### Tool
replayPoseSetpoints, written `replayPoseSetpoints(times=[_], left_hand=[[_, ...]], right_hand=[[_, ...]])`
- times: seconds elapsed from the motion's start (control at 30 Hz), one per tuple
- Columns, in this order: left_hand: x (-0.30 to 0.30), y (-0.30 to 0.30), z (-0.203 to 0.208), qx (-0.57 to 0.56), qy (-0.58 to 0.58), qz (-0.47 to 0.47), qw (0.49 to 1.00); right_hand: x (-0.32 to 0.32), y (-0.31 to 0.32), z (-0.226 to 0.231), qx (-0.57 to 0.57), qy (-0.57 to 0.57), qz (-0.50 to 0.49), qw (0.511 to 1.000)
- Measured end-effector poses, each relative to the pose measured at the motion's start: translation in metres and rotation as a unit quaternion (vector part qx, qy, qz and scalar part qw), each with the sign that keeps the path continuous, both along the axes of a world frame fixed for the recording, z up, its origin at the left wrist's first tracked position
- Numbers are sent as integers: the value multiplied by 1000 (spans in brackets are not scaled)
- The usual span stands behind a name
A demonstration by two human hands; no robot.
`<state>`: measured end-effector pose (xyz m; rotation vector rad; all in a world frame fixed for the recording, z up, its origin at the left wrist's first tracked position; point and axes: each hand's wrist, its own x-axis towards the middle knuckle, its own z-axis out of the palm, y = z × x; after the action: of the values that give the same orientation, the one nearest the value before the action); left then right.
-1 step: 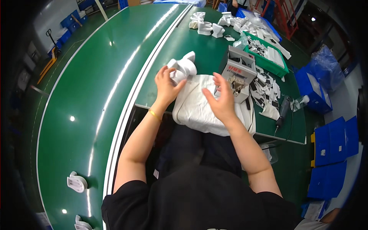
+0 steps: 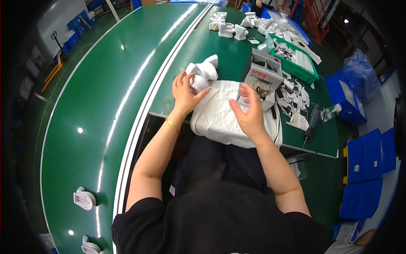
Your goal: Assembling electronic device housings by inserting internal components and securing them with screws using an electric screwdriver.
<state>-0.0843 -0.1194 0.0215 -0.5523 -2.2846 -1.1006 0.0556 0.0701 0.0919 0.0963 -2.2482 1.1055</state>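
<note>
Green bin [image 2: 312, 79]: far right, holds small white and dark pieces [image 2: 285, 53].
Your left hand [image 2: 185, 96]: on white part [image 2: 199, 84], cloth's [image 2: 220, 118] far-left edge; can't tell if gripping.
Your right hand [image 2: 252, 118]: spread, empty, shifted slightly right.

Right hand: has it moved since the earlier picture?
Yes, slightly. Judged against the grey machine on the table, the right hand has shifted to the person's right, its thumb now nearer the machine.
</note>
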Motion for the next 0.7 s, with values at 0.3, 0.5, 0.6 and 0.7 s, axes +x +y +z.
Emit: replayPoseSetpoints(times=[0.3,0.5,0.6,0.7], left_hand=[[133,-144,76,-196,-45,183,962],[294,-458,48,-367,-226,631,646],[321,-506,19,-32,-363,481,797],[271,-487,20,113,-280,521,798]], right_hand=[[152,88,-77,-124,-100,-100,982],[188,156,-140,62,-479,-97,870],[190,189,-185,235,-615,-175,732],[181,213,-211,210,-684,-226,660]])
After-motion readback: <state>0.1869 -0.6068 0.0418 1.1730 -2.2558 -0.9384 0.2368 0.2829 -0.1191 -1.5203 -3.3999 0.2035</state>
